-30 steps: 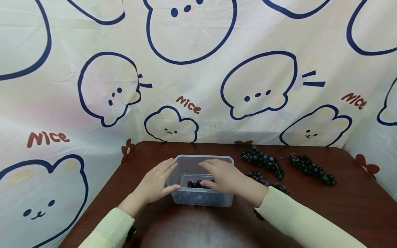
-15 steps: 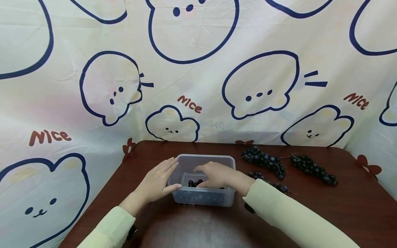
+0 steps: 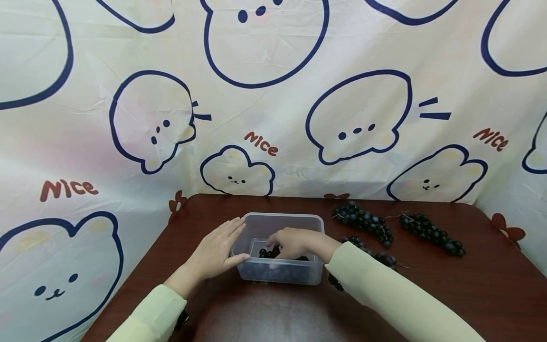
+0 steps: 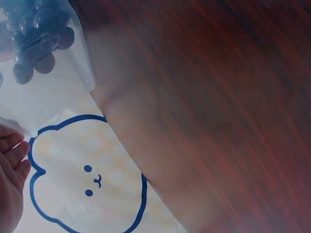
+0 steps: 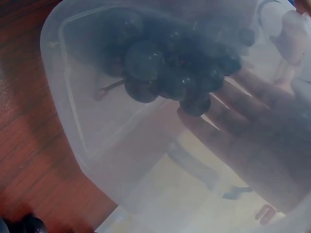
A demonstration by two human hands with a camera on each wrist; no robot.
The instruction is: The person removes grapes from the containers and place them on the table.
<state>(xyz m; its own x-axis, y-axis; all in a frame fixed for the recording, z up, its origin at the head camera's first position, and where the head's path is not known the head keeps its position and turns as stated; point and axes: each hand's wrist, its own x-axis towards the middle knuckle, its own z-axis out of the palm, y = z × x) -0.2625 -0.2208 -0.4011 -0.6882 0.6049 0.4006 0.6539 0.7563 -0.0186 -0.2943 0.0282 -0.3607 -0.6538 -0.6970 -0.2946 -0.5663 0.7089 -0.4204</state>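
A clear plastic container stands on the table with a bunch of dark grapes lying in it. My right hand reaches down inside and holds the grapes between fingers and thumb. Through the cloudy wall in the right wrist view, the right hand's fingertips meet the bunch's edge. Flat against the container's left side rests my left hand, fingers straight and thumb along the front rim. The left wrist view catches part of the left hand beside the wall, with grapes showing through the plastic.
Right of the container lie more bunches of dark grapes: one at the back, one farther right, and one nearer, partly behind my right sleeve. A patterned cloth hangs behind the brown table.
My right hand has gone lower into the container and its fingers have curled in around the grapes. The left hand keeps its place on the container's side.
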